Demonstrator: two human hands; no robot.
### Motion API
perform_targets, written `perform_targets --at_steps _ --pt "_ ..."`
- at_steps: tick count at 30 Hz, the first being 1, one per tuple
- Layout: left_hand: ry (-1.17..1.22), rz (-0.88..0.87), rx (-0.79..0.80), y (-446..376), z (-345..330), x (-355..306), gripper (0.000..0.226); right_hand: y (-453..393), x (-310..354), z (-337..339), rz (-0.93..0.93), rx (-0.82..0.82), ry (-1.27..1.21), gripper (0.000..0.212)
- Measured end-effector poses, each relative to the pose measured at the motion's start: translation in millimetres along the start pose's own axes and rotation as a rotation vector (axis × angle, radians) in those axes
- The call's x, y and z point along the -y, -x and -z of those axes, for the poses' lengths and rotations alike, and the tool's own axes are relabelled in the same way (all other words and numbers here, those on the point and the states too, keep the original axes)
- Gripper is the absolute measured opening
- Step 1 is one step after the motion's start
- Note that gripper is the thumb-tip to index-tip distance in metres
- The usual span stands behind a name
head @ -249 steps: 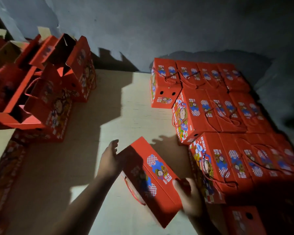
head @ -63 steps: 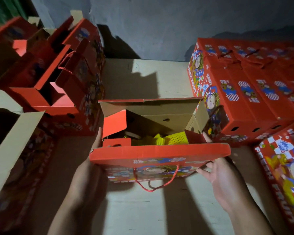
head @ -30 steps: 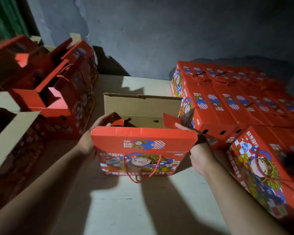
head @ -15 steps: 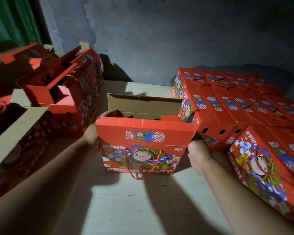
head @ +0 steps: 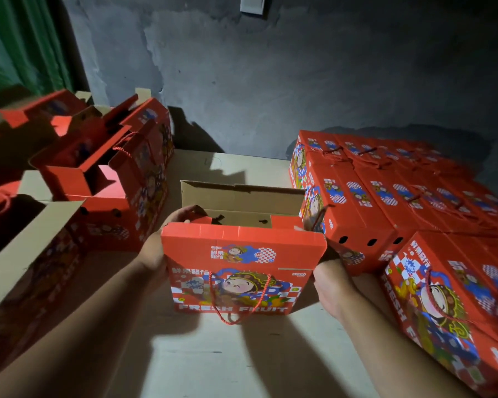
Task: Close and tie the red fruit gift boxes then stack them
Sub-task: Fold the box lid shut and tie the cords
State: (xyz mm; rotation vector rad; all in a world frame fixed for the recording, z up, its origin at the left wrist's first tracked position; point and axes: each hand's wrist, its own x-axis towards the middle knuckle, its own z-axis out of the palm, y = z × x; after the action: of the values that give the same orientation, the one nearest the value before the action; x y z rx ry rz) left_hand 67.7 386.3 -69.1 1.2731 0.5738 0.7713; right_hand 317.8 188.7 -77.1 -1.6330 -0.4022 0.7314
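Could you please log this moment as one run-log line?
stage: closing | box: near flap folded, rear flap up | left hand: grips left end | right hand: holds right end | handle cords untied | closed stack at right

A red printed cardboard gift box [head: 243,271] stands mid-table between open red cardboard boxes [head: 107,179] on its left and stacked closed red cardboard boxes [head: 385,202] on its right, a hand at each end.

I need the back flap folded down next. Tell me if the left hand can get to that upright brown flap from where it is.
Probably yes. The left hand grips the box's left top corner, and the upright brown flap stands just behind it, with nothing between them. It would have to let go first.
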Motion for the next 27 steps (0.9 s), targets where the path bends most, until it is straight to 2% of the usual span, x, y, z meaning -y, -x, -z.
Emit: perform_targets --at_steps 2,5,9,12,17,21,24,27 --pt "-0.036 -0.007 -0.007 -1.4 1.4 -1.4 0.04 5.1 6.5 -0.7 0.037 0.06 0.02 0.038" --pt "-0.054 0.002 0.002 -1.2 1.6 -5.8 0.057 6.5 14.6 -0.3 0.038 0.076 0.004 0.035" --pt "0.012 0.059 -0.033 -0.1 -3.8 -7.2 0.039 8.4 14.4 0.9 0.013 0.099 0.027 0.039" --pt "0.012 0.066 -0.069 -2.2 -5.8 -7.6 0.042 10.5 17.1 0.9 0.003 0.095 0.026 0.044" --pt "0.032 0.1 -0.044 -5.1 -3.6 -7.4 0.036 19.1 23.0 -0.6 0.046 0.093 0.032 0.071" --pt "-0.035 0.118 -0.064 -5.5 -1.9 -14.7 0.04 23.4 30.1 3.5 -0.08 0.136 -0.031 0.055" --pt "-0.066 0.123 -0.059 -7.7 0.4 -15.6 0.038 27.1 37.4 11.7 -0.168 0.232 -0.144 0.073" --pt "-0.051 0.13 -0.063 -8.1 -0.9 -13.9 0.035 36.4 37.6 20.0 -0.169 0.27 -0.161 0.079"
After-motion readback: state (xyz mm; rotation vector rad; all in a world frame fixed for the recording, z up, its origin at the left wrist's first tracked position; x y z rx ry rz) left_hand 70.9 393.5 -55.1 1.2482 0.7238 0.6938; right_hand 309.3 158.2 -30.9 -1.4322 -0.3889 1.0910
